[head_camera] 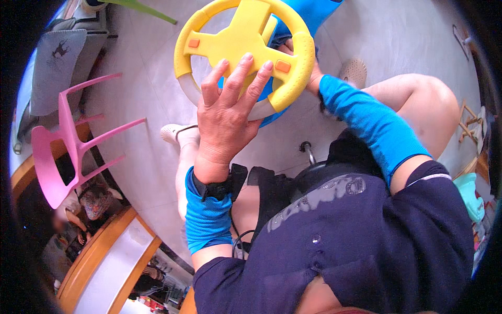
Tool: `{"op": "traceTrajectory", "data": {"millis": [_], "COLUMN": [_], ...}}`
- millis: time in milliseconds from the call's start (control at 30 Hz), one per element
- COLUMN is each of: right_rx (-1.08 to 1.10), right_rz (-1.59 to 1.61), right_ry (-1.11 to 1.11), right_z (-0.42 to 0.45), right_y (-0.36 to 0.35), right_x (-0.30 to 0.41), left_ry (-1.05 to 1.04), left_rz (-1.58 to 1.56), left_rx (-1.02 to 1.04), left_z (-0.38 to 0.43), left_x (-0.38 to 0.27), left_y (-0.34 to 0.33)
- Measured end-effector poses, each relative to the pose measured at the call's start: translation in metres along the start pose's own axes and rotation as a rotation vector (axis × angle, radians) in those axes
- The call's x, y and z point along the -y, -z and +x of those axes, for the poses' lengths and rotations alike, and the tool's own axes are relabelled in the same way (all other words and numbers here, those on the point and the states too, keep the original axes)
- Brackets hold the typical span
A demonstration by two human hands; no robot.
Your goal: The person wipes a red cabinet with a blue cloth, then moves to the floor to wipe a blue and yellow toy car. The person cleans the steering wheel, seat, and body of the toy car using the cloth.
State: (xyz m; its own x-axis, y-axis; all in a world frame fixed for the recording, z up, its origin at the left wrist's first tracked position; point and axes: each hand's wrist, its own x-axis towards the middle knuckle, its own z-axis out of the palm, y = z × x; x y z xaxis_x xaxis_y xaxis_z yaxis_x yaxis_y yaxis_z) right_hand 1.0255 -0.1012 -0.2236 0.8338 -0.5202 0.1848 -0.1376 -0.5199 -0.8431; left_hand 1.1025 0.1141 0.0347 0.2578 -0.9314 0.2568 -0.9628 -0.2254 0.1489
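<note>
A yellow plastic toy steering wheel with orange buttons and grey-white lower rim sections is before me. My left hand lies over its lower rim, three fingertips spread on the hub and the thumb low at the rim. A blue plastic toy body shows behind and above the wheel. Behind the wheel's right side is my right hand, partly hidden by the rim. Its curled fingers are at a crumpled dark blue cloth-like thing, mostly covered. Blue sleeves cover both forearms.
A pink plastic chair is at the left, near a wood-edged cabinet with mirrored panels. A grey covered seat stands at the upper left. A green chair leg reaches in above. At right are a wooden stool and a mint-green plastic item.
</note>
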Motion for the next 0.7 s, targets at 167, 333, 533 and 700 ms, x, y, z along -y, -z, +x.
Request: {"op": "traceTrajectory", "data": {"millis": [167,333,533,700], "right_rx": [-0.022,0.19,0.078,-0.194], "right_rz": [-0.165,-0.183,-0.591,-0.565], "right_ry": [0.063,0.38,0.491,0.326], "right_z": [-0.024,-0.038,-0.008,0.031], "right_y": [-0.036,-0.029,0.024,0.09], "right_x": [0.073,0.061,0.04,-0.003], "left_ry": [0.073,0.166,0.164,0.085], "left_rz": [0.079,0.14,0.172,0.154], "left_rx": [-0.06,-0.08,0.006,0.038], "left_z": [-0.004,-0.008,-0.009,-0.001], "left_x": [0.002,-0.009,-0.016,-0.013], "left_y": [-0.002,-0.007,0.0,-0.001]}}
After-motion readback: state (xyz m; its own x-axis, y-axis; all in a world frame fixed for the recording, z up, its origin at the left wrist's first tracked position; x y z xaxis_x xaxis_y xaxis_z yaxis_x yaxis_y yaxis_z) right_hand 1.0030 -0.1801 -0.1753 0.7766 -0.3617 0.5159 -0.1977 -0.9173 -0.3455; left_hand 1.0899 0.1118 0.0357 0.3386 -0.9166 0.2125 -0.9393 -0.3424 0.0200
